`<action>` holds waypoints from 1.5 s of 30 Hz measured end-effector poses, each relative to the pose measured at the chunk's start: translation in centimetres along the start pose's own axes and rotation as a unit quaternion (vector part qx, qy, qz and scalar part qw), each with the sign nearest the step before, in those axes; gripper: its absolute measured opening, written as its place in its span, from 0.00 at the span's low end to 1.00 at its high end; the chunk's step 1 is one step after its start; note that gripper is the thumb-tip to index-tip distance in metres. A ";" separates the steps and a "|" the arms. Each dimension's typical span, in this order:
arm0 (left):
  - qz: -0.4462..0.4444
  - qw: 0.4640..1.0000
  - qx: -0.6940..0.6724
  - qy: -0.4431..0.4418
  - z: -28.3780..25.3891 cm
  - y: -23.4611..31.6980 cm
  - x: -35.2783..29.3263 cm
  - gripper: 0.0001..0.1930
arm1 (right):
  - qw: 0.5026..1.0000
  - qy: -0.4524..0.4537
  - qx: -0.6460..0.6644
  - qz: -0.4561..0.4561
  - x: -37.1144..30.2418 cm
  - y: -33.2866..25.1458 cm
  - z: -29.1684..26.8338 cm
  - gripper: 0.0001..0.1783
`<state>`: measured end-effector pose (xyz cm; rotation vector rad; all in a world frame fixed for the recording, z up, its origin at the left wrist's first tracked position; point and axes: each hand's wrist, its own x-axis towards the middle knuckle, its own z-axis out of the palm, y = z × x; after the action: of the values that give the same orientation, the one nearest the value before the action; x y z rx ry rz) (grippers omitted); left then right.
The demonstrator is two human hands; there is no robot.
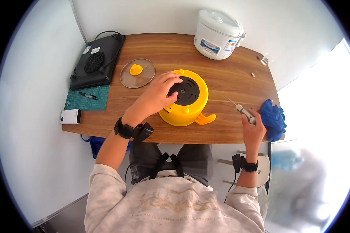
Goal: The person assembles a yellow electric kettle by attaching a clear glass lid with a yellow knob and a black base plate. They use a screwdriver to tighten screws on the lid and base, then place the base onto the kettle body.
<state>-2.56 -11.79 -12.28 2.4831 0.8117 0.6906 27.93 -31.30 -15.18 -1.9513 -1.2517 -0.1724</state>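
Observation:
A yellow electric pot (pixel 179 119) stands upside down near the middle of the table, its round black base plate (pixel 190 92) facing up and an orange-yellow handle pointing toward the front right. My left hand (pixel 159 93) lies over the left side of that base, thumb and fingers apart and bent, the fingertips on or just above the black plate. To the right of the pot, my right hand (pixel 253 127) grips a screwdriver (pixel 243 110) by its pale grey handle. The thin shaft points up and left, apart from the pot.
A glass lid (pixel 144 79) with a yellow knob lies behind my left hand. At the left are a black laptop cooling pad (pixel 99 58), a green cutting mat (pixel 99 104), a pen (pixel 88 95) and a white power bank (pixel 70 116). A white rice cooker (pixel 217 37) stands behind; blue cloth (pixel 273 120) lies right.

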 end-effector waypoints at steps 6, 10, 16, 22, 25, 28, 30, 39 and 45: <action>0.030 0.999 0.005 0.036 1.3 -0.8 -0.4 0.24 | 0.978 -0.043 0.205 0.004 7.0 -7.8 -5.5 0.13; 0.008 0.999 -0.029 0.037 0.9 -0.1 -0.5 0.25 | 0.954 -0.164 0.238 -0.081 10.6 -12.7 -5.2 0.13; 0.016 0.999 -0.032 0.023 0.9 -0.6 -0.4 0.21 | 0.945 -0.235 0.114 -0.199 12.4 -17.1 -2.6 0.12; 0.030 0.998 -0.045 0.043 1.1 -0.7 -0.5 0.19 | 0.943 -0.241 0.088 -0.213 12.9 -18.7 -1.6 0.11; 0.040 0.997 -0.043 0.044 1.3 -0.9 -0.5 0.18 | 0.939 -0.238 0.085 -0.233 13.1 -19.0 -1.2 0.11; 0.047 0.996 -0.045 0.054 1.6 -1.3 -0.5 0.18 | 0.935 -0.232 0.089 -0.251 13.2 -19.1 -0.8 0.12; 0.041 0.997 -0.046 0.052 1.8 -1.4 -0.5 0.17 | 0.932 -0.230 0.093 -0.264 13.2 -19.1 -0.4 0.12; 0.021 0.998 -0.041 0.031 1.4 -1.0 -0.6 0.16 | 0.925 -0.220 0.091 -0.296 13.5 -19.4 0.3 0.12; 0.022 0.999 -0.039 0.031 1.5 -1.1 -0.5 0.16 | 0.922 -0.212 0.096 -0.310 13.8 -19.0 0.8 0.12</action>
<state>-2.54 -11.71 -14.16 2.4255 0.7403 0.8021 19.13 -17.26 1.48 -1.4068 -2.0695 0.0661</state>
